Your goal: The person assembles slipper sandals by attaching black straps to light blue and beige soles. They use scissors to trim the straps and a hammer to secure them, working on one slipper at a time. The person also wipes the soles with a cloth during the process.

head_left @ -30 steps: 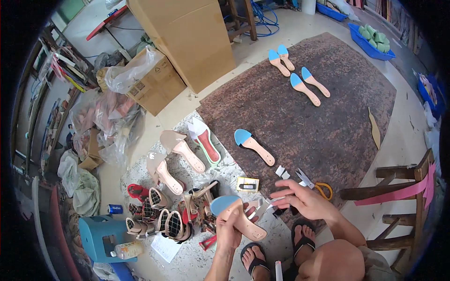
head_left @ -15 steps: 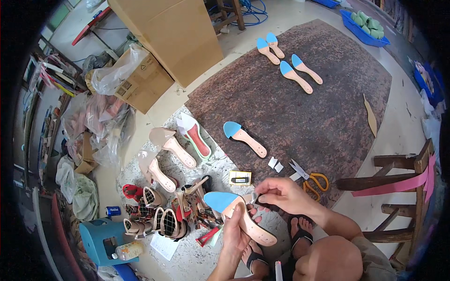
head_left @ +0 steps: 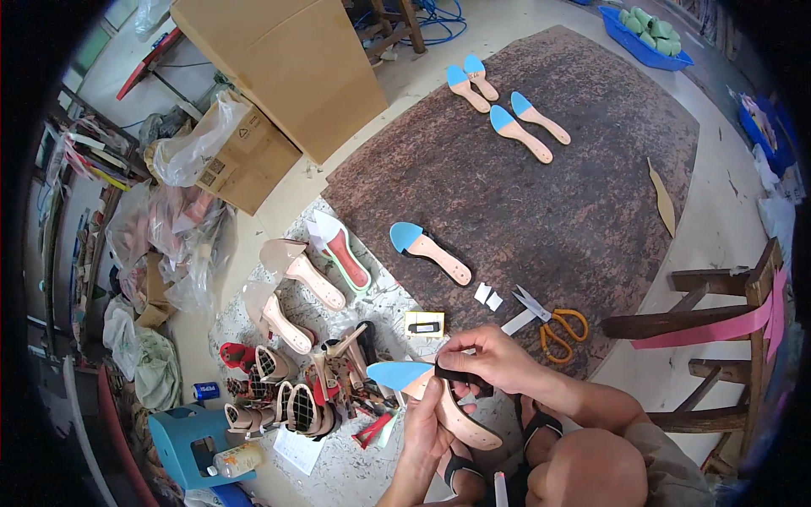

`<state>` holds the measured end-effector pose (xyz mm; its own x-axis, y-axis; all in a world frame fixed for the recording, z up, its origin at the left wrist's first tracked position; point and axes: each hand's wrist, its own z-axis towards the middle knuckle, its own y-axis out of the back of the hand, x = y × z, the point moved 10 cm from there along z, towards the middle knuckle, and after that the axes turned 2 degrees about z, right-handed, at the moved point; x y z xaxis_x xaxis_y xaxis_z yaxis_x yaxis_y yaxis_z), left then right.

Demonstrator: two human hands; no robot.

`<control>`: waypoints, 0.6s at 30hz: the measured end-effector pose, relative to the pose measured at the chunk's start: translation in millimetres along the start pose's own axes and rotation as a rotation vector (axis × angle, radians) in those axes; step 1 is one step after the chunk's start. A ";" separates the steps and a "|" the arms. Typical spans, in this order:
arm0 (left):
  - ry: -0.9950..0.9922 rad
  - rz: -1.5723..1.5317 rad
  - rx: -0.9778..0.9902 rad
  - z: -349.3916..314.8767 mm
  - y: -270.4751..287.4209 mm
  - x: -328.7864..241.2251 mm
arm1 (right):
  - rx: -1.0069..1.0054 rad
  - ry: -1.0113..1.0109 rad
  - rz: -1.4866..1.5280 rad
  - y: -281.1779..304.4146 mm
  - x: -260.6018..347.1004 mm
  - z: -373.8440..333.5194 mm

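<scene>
My left hand [head_left: 425,427] is closed around a shoe insole [head_left: 397,374] with a blue toe and a pale pink, dotted rear part. The thumb lies on its upper face. At the insole's edge my right hand [head_left: 481,351] pinches a black strip [head_left: 461,377], whose far end is hidden by the fingers. A similar insole with a black edge [head_left: 435,257] rests on the dark mat ahead. To the right are orange-handled scissors [head_left: 553,321] with open blades, beside a white strip [head_left: 518,322] and small white pieces [head_left: 488,297].
A yellow box with a black item [head_left: 424,324] lies near my hands. Several shoes and tools [head_left: 304,406] crowd the left. More blue-toed insoles [head_left: 519,135] lie farther up the mat [head_left: 566,211]. A wooden stool [head_left: 718,329] stands right, cardboard boxes [head_left: 279,68] at the back left.
My right hand has shifted slightly left over the insole, and the black strip now shows plainly in its fingers. The insole has tilted in my left hand. The whole view has shifted a little.
</scene>
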<state>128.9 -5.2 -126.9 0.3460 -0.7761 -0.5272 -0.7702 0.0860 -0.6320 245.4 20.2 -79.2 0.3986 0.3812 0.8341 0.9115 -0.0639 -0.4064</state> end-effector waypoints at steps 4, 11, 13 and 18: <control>-0.006 0.000 0.028 1.0 -2.0 1.1 | 0.008 -0.020 -0.012 1.1 -1.2 -0.9; -0.012 -0.101 0.056 1.9 1.3 1.9 | -0.181 0.233 -0.081 8.0 13.1 -9.5; -0.044 -0.109 -0.006 -0.6 2.3 -2.3 | -0.218 0.528 -0.398 0.4 37.9 -20.2; -0.157 -0.021 -0.102 -7.4 16.3 -10.0 | -0.210 0.618 -0.625 -15.4 47.0 -24.8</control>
<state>108.9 -0.6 -127.8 0.4361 -0.6694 -0.6014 -0.8091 0.0008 -0.5876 252.6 16.3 -24.5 -0.2470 -0.1570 0.9562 0.9558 -0.2017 0.2138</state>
